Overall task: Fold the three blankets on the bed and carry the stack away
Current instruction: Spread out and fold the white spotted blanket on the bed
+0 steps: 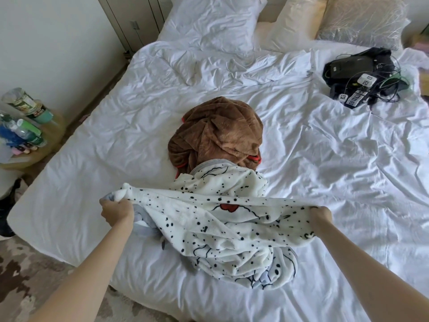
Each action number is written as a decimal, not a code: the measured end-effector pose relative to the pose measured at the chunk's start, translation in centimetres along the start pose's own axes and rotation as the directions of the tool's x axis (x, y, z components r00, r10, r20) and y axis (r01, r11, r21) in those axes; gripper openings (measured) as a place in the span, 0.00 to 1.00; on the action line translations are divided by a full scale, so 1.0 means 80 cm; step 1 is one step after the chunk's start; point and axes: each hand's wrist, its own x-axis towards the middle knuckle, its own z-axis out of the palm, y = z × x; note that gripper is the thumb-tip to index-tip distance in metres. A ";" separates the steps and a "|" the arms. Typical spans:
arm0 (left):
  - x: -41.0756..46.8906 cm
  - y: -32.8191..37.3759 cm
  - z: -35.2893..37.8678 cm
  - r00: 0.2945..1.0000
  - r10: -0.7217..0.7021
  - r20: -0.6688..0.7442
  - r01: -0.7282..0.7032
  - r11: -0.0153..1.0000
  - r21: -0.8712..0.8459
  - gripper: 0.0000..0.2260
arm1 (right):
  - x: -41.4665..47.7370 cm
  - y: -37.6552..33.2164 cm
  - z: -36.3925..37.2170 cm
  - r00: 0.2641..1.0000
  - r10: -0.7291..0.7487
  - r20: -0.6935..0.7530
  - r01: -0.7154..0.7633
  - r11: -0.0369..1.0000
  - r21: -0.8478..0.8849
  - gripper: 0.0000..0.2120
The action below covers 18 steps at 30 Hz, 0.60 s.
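Observation:
A white blanket with black spots [222, 219] lies bunched near the front edge of the bed [92, 159]. My left hand [117, 211] grips one end of its upper edge and my right hand [321, 216] grips the other end, so the edge is stretched between them a little above the bed. Behind it sits a crumpled brown blanket with red trim [216, 133], touching the spotted one. A grey-blue fabric shows under the spotted blanket; I cannot tell whether it is a separate blanket.
Two white pillows [213, 19] and a cream cushion [362, 19] lie at the headboard. A black device with cables and tags [362, 75] rests at the right of the bed. A bedside table with bottles [23, 126] stands at the left.

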 end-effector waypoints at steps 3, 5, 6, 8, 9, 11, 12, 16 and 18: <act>0.000 -0.001 0.008 0.999 -0.011 0.039 0.010 0.999 0.030 0.15 | -0.008 -0.008 -0.011 0.961 -0.028 0.276 0.013 0.998 0.058 0.16; 0.000 -0.002 0.013 0.997 -0.006 0.071 0.002 0.998 0.055 0.15 | -0.005 -0.006 -0.016 0.892 -0.049 0.449 0.084 0.995 -0.060 0.19; -0.001 -0.002 0.016 0.997 -0.003 0.082 -0.002 0.998 0.061 0.16 | -0.004 -0.003 -0.017 0.894 -0.071 0.442 0.182 0.959 -0.216 0.18; -0.002 -0.003 0.019 0.997 -0.003 0.082 -0.002 0.998 0.055 0.16 | -0.001 0.006 -0.018 0.941 -0.230 0.250 0.327 0.809 -0.487 0.07; -0.001 -0.004 0.020 0.998 -0.005 0.070 0.001 0.999 0.049 0.16 | 0.001 0.012 -0.023 0.941 -0.305 0.145 0.334 0.775 -0.536 0.04; 0.001 -0.005 0.018 0.999 -0.009 0.040 0.007 0.999 0.040 0.16 | 0.008 0.023 -0.037 0.948 -0.313 -0.058 0.245 0.834 -0.494 0.02; 0.003 -0.005 0.017 1.000 -0.011 0.028 0.010 0.999 0.041 0.16 | 0.013 0.028 -0.044 0.965 -0.235 -0.115 0.166 0.890 -0.426 0.03; 0.007 -0.001 0.016 0.998 -0.010 0.060 0.006 0.997 0.071 0.16 | 0.019 0.020 -0.055 0.986 0.137 0.097 -0.153 0.972 0.179 0.09; 0.004 0.007 0.020 0.996 -0.009 0.090 0.001 0.996 0.090 0.17 | 0.014 0.001 -0.059 0.961 0.137 0.238 -0.233 0.865 0.443 0.10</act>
